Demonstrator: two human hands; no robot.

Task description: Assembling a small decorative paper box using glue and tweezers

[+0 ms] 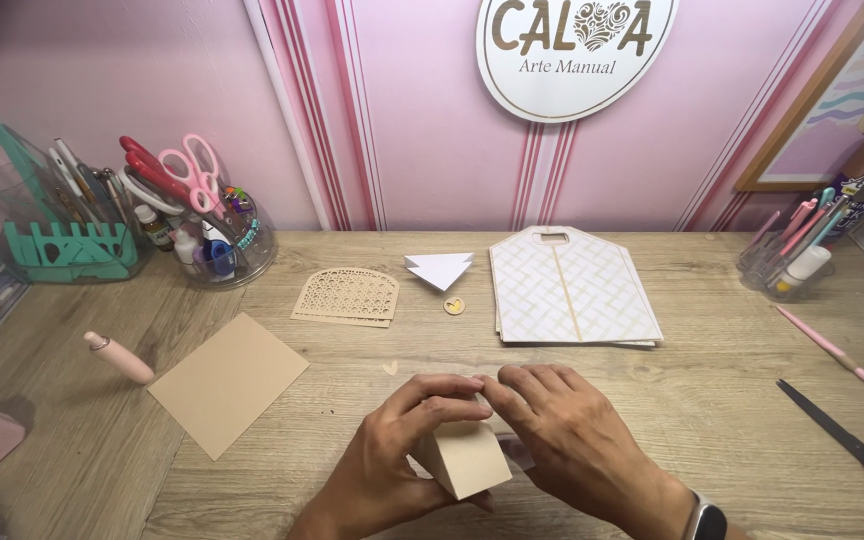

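A small folded beige card piece (469,458) sits on the wooden table near the front edge. My left hand (387,462) grips it from the left, thumb and fingers curled over its top. From the right, my right hand (572,435) lies across it, fingertips pressing on its upper fold and meeting the left fingers. A watch is on the right wrist.
A beige card square (228,381), a pink tube (118,357), a lattice cut-out (345,296), white folded paper (439,268), a small round tag (454,305) and patterned flat bags (573,289) lie around. Pots of scissors (214,232) and pens (790,250) stand behind. Scissors (847,443) lie right.
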